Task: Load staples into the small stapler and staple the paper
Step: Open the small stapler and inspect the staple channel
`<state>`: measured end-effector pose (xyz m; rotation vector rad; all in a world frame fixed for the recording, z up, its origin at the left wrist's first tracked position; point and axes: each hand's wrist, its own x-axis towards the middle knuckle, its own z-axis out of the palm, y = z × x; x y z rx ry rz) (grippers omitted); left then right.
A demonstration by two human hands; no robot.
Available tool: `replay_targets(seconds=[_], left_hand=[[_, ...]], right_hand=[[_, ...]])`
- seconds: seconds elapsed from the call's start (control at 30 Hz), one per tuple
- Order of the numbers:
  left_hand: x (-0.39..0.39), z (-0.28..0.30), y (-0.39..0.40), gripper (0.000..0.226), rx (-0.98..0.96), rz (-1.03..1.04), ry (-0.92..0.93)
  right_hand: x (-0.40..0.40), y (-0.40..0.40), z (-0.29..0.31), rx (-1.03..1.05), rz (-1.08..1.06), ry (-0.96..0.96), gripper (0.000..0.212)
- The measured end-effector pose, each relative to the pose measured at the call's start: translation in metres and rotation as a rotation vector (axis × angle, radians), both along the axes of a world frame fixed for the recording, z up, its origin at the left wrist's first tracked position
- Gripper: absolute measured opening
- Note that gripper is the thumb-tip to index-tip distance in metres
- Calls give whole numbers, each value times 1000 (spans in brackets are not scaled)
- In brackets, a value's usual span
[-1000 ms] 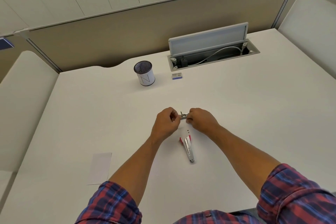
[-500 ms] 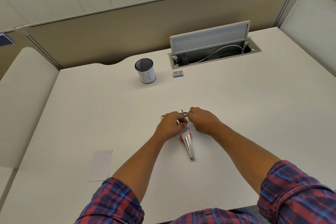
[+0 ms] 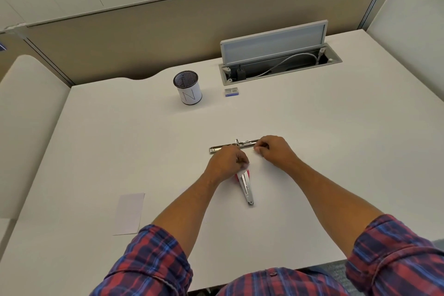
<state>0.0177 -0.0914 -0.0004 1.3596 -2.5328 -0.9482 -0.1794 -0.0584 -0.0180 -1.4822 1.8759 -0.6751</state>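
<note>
On the white desk [image 3: 312,127], near its middle, both forearms are extended forward from rolled plaid sleeves [image 3: 153,259], converging toward each other. The left hand [image 3: 227,162] is held knuckles-up with fingers curled, its fingertips at the red end of the small stapler [image 3: 246,186]; whether the stapler is actually pinched cannot be told. The stapler lies opened on the desk, its metal rail pointing toward the person. The right hand [image 3: 274,151] is curled over the right end of a long metal strip [image 3: 230,146], which lies crosswise just beyond both hands; the grip itself is hidden. A paper slip [image 3: 129,212] lies well apart to the left. A mesh pen cup [image 3: 187,87] and a staple box [image 3: 231,92] stand at the far side.
</note>
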Motion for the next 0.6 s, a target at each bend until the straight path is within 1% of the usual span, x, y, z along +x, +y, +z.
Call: replay_targets(seconds=[0.13,0.2,0.27,0.33,0.4,0.53,0.6], left_hand=[[-1,0,-2,11,-23,-18,-15],[-1,-2,-2,10,-22,-10,-12],[-1,-3,-2,10,-10,-3,-7],[-1,-3,-3,9,6,4,1],[-1,-3,-4,8,17,9,5],[0,-5,-4,8,44,33,2],[1,-5,-5,8,42,34,3]], right_hand=[[0,-3,2,15,-41,9,10],[3,-5,3,28,-22,55,4],[7,-8,3,53,-9,115,5],[11,-12,6,85,24,217,6],[15,-14,8,86,93,364,10],[18,-6,3,-16,292,620,20],[16,2,-1,-73,341,671,21]])
